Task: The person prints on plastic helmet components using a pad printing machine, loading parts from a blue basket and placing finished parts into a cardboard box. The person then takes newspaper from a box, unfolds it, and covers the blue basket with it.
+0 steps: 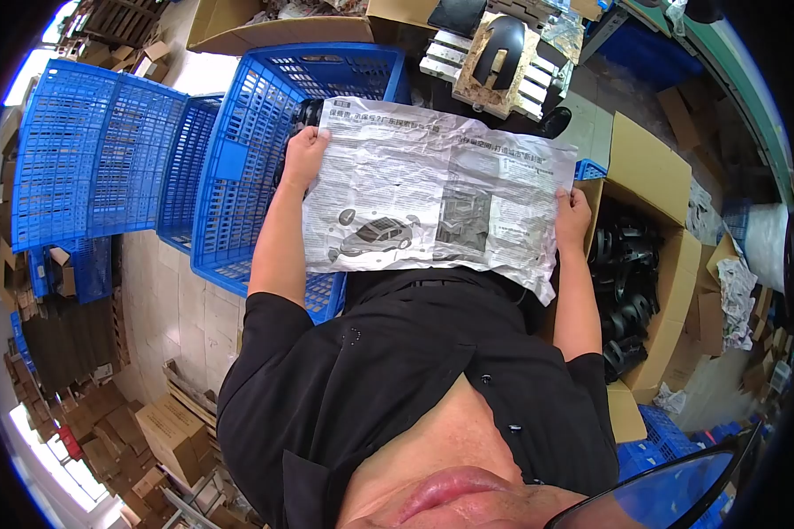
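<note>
A creased sheet of newspaper [397, 189], printed with text and a picture of a car, is spread wide in front of my body. My left hand [305, 154] grips its edge at the left of the view, fingers closed on the paper. At the opposite edge my right hand [573, 216] is closed on the sheet too. Behind the paper's left edge a dark object [307, 113] shows in part inside a blue basket [229, 159]. An open cardboard box [675, 300] with several black molded parts [626, 256] stands beside my right forearm.
A metal fixture [494, 66] holding a black curved part is beyond the paper. More blue crates [88, 159] stand at the left. Another open carton [282, 31] is at the top. Stacked boxes [172, 432] lie at the lower left, and crumpled paper [734, 300] at the right.
</note>
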The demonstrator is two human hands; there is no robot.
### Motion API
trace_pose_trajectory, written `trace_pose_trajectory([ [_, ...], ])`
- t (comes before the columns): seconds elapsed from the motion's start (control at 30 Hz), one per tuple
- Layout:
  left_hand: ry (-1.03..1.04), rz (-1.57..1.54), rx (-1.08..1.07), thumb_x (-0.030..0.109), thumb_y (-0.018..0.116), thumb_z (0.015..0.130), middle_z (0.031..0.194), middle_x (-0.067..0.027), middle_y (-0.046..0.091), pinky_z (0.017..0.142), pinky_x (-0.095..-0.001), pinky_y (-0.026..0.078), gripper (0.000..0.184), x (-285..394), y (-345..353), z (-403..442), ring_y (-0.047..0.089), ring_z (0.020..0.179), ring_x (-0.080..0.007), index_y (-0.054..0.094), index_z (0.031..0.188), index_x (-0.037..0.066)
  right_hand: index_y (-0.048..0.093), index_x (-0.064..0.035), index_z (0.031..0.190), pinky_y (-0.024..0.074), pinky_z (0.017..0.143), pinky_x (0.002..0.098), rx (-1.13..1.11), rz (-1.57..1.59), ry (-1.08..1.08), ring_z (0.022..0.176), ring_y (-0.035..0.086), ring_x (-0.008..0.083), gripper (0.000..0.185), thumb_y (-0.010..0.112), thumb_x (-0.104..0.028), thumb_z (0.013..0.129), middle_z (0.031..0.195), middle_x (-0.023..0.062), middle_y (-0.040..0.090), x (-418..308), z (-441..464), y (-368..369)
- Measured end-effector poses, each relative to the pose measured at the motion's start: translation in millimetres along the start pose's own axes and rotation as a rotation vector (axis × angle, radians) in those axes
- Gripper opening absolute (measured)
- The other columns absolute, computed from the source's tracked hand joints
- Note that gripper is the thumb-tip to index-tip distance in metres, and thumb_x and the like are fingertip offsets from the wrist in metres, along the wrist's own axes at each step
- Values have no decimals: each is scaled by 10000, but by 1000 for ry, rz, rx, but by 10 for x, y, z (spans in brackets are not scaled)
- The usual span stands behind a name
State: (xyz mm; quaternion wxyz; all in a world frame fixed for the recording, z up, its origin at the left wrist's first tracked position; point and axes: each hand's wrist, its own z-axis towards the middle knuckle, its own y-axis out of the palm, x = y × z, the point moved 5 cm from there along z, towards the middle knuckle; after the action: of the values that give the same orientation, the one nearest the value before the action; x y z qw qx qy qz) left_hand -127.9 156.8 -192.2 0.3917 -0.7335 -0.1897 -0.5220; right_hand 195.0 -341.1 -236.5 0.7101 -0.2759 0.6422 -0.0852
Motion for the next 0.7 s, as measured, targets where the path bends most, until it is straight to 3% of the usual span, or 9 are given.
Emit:
trace_pose_trajectory([
  [0.1,104,427,113,322,657,1010,878,-102,741,761,-363,523,397,129,4,-66,675,821,-194,667,994,-75,694,32,1092,496,733,328,-15,-32,-26,775,615,164,356,722,-300,969,843,80,685,-35,-21,-18],
  [0.27,9,321,96,391,654,994,938,-142,742,810,-388,523,498,130,-45,-109,687,879,-242,671,1108,-94,698,1,1088,479,676,278,-62,211,47,743,592,103,338,696,-324,996,862,9,674,119,26,30],
  [0.33,-134,127,30,426,656,977,1045,-182,737,857,-368,521,564,35,-126,-153,684,943,-232,677,1195,-94,694,-38,1082,445,621,251,-173,393,354,700,548,60,304,689,-330,1001,845,-26,649,143,-57,-40],
  [0.4,-362,241,-107,415,666,970,1056,-190,734,846,-354,523,552,198,-200,-341,685,929,-219,683,1193,-90,672,-90,1083,373,532,225,-242,550,595,621,459,15,243,676,-321,1007,780,-74,578,98,-223,-58],
  [0.43,-476,298,-174,409,672,966,1061,-194,732,841,-347,524,547,287,-221,-477,685,923,-213,686,1193,-88,670,-87,1085,377,541,221,-260,548,622,631,473,15,235,675,-309,1007,788,-72,585,18,-295,-88],
  [0.5,-429,215,-177,373,675,968,1001,-177,737,795,-342,526,496,146,-234,-614,686,867,-203,693,1164,-82,665,-80,1091,384,559,211,-304,544,680,650,501,15,221,673,-284,1009,804,-68,599,-115,-421,-138],
  [0.53,-407,173,-178,355,676,969,971,-169,740,772,-340,527,471,50,-234,-661,686,839,-199,696,1150,-80,657,-29,1106,472,654,222,-424,531,582,764,619,56,202,679,-199,999,927,-11,683,55,-394,-95],
  [0.63,-254,61,-169,272,664,981,921,-151,741,741,-342,524,370,-78,-218,-720,684,803,-189,688,1095,-79,654,26,1113,514,742,253,-310,617,596,855,666,110,187,681,-104,981,1000,45,717,205,-507,-31],
  [0.7,-174,174,-110,233,652,988,929,-157,741,756,-344,524,325,-85,-216,-774,683,824,-180,679,1075,-78,651,57,1139,520,746,273,-235,522,493,821,658,128,210,679,-67,972,948,61,718,173,-488,-48],
])
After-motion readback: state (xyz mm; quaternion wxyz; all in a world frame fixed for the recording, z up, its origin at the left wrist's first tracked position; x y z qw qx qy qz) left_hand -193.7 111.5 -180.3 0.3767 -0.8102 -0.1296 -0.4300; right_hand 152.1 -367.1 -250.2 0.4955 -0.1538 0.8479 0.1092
